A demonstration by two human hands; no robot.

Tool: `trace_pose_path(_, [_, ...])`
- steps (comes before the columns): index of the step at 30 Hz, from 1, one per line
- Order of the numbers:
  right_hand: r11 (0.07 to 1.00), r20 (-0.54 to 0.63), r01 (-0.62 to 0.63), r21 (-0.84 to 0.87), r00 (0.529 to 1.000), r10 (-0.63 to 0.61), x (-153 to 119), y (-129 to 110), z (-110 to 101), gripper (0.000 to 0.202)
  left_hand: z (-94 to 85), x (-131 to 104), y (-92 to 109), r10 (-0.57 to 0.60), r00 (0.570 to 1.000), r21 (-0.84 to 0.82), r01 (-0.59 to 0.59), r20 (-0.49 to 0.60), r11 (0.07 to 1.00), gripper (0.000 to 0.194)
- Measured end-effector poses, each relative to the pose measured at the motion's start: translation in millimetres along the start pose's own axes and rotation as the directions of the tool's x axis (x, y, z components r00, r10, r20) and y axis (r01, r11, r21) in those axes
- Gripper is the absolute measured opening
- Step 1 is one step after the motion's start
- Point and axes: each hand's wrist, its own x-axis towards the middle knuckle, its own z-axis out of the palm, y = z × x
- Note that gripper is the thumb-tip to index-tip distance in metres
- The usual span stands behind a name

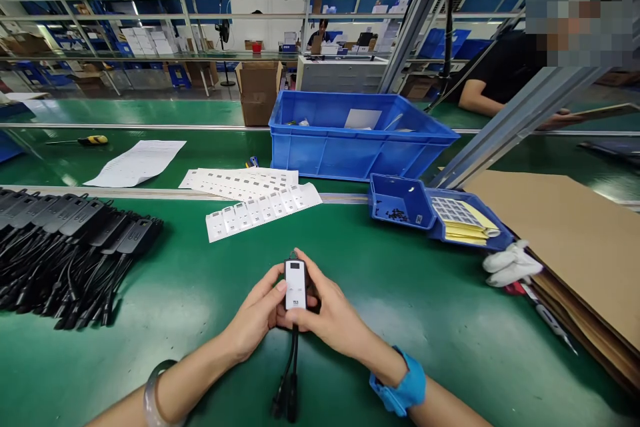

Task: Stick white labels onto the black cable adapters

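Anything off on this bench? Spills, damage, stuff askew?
No spill or damage I can make out. Mildly untidy: the label sheets lie fanned askew across the metal rail, not squared up. The corded device between left hand and right hand shows nothing odd.

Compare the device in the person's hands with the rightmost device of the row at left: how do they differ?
The held device shows a mostly white face; the row device shows a dark grey one. The left hand and right hand grip the held device; the row device lies unheld among similar ones. Both have black cables ending in connectors.
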Motion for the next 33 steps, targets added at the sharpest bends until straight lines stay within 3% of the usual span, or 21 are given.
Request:
trace_pose_path(4, [0.998,-0.035,0.038,-0.044,0.999,-0.039,0.1,4.6,1.0,0.054,-0.5,2.1,-4.1,0.046,0.998,0.189,-0.038,-0.037,0.981,0.058])
trace_pose_path(8, [0.983,-0.105,0.072,-0.166,0.990,-0.090,1.0,8.2,7.7,0.049,0.0,4.1,-7.6,0.059,0.997,0.263,-0.046,-0.044,0.964,0.058])
trace_pose_path(11, [0.954,-0.114,0.105,-0.280,0.983,-0.142,3.6,8.8,9.7,0.058,-2.4,7.2,-4.2,0.114,0.993,0.294,-0.099,-0.035,0.951,0.054])
trace_pose_path(13, [0.901,-0.105,0.152,-0.405,0.972,-0.211,7.0,10.6,4.9,0.066,-9.0,11.6,3.6,0.221,0.975,0.584,-0.176,-0.006,0.792,0.049])
trace_pose_path(15, [0.804,-0.095,0.154,-0.575,0.963,-0.252,11.6,14.6,-6.8,0.069,-21.1,18.1,15.1,0.328,0.944,0.873,-0.195,0.042,0.448,0.049])
trace_pose_path(16, [0.737,-0.100,0.120,-0.665,0.964,-0.246,13.9,17.3,-14.8,0.067,-29.0,21.8,21.3,0.367,0.928,0.942,-0.175,0.060,0.288,0.050])
trace_pose_path(17, [0.658,-0.115,0.067,-0.750,0.966,-0.229,16.0,20.2,-23.7,0.065,-37.6,25.4,27.2,0.398,0.915,0.972,-0.147,0.063,0.184,0.051])
trace_pose_path(19, [0.485,-0.174,-0.063,-0.872,0.967,-0.187,19.5,25.3,-41.4,0.061,-55.1,31.5,36.4,0.431,0.901,0.989,-0.101,0.046,0.104,0.057])
trace_pose_path(21, [0.382,-0.239,-0.154,-0.911,0.953,-0.186,23.8,27.8,-55.5,0.057,-69.6,34.5,41.1,0.426,0.904,0.997,-0.066,0.044,0.037,0.058])
trace_pose_path(22, [0.395,-0.252,-0.158,-0.905,0.947,-0.199,27.2,27.7,-60.6,0.055,-75.0,34.7,42.1,0.420,0.906,0.998,-0.056,0.049,0.004,0.057])
trace_pose_path(27, [0.651,-0.192,0.025,-0.759,0.946,-0.260,67.8,18.2,-72.4,0.036,-86.5,29.2,44.4,0.424,0.900,0.989,-0.041,0.097,-0.139,0.049])
trace_pose_path(33, [0.737,-0.256,0.077,-0.672,0.909,-0.328,110.8,15.0,-69.1,0.016,-89.8,24.4,48.0,0.428,0.889,0.964,-0.052,0.163,-0.261,0.040])
